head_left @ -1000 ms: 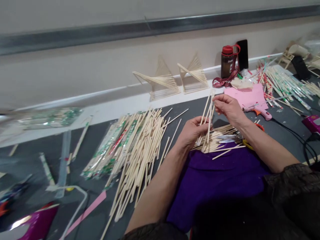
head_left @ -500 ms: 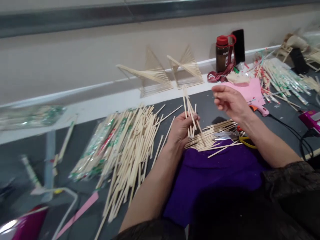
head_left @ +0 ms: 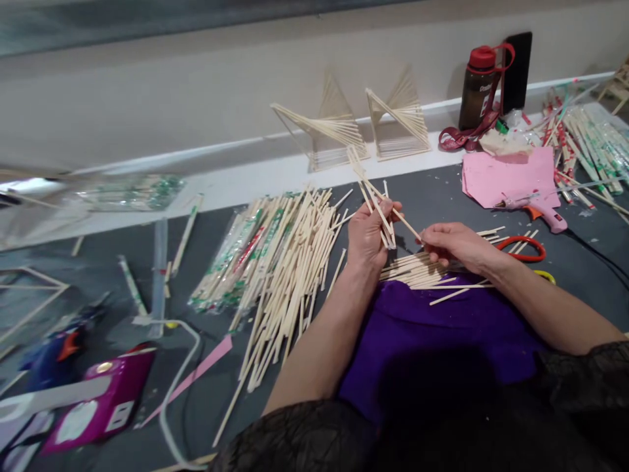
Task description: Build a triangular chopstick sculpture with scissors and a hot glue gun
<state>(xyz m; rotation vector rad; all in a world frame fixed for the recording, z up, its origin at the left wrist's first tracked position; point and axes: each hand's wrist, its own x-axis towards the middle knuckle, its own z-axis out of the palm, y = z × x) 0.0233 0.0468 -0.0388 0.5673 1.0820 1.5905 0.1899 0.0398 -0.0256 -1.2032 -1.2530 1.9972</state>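
Several pale wooden chopsticks [head_left: 364, 176] are gripped in my left hand [head_left: 368, 233], fanned out and pointing up and away. My right hand [head_left: 452, 246] pinches the lower end of one chopstick that slants down to the right from that bunch. Under my hands, more loose chopsticks [head_left: 413, 270] lie on a purple cloth [head_left: 393, 341]. Partly behind my right forearm are scissors [head_left: 525, 246] with red and yellow handles; their blades are hidden. To the left lies a big loose pile of chopsticks [head_left: 289, 275].
Wrapped chopsticks [head_left: 240, 249] lie left of the pile. Two twisted stick models [head_left: 324, 128] stand against the wall. At right are a pink glue gun [head_left: 540, 208], pink paper [head_left: 511, 172], a red-capped bottle [head_left: 479, 92] and a phone [head_left: 515, 72]. A magenta box [head_left: 113, 393] sits lower left.
My right hand has come down and in from the raised position and now pinches a chopstick's end. My left hand still grips the bunch. The view has swung left.
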